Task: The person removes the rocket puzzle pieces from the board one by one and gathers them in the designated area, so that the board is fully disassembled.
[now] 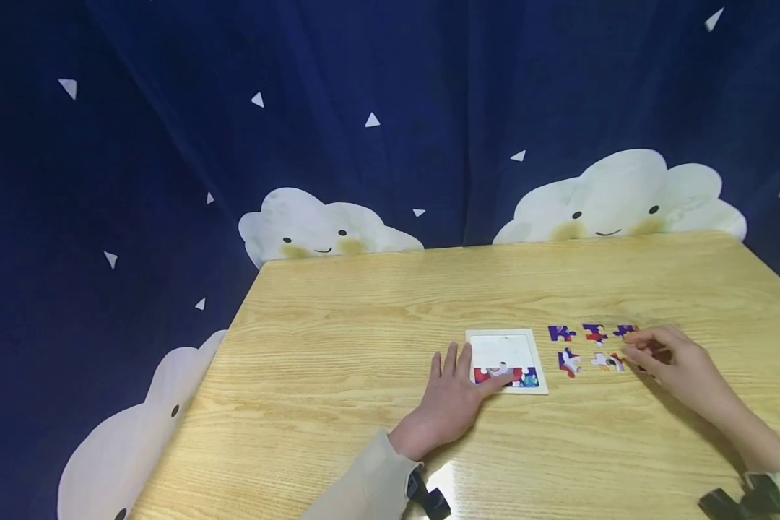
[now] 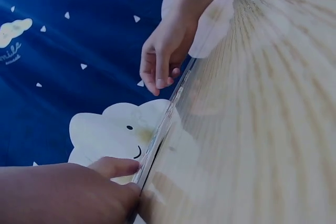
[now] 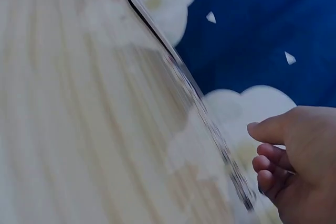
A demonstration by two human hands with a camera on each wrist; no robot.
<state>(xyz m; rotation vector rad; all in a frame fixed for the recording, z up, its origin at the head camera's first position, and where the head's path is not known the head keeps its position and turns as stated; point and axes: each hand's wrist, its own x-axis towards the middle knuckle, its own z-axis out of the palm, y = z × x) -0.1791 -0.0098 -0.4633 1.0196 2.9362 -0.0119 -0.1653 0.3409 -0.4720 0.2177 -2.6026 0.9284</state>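
Note:
A white puzzle tray (image 1: pixel 502 349) lies flat on the table, with joined picture pieces (image 1: pixel 528 377) along its near edge. My left hand (image 1: pixel 448 399) rests at the tray's left side, fingers straight, its thumb reaching over those pieces. To the right lie several loose jigsaw pieces in two rows, among them a purple one (image 1: pixel 561 333), a red and purple one (image 1: pixel 594 332) and a white and red one (image 1: pixel 568 362). Over the right end of these rows my right hand (image 1: pixel 679 365) hovers, fingers loosely bent. No piece shows between its thumb and fingers; it partly covers the pieces there.
The wooden table (image 1: pixel 338 325) reaches back to a dark blue curtain (image 1: pixel 390 65) printed with white clouds and triangles. Both wrists wear black straps with devices (image 1: pixel 429 495). In both wrist views the tray and pieces appear edge-on, as a thin line.

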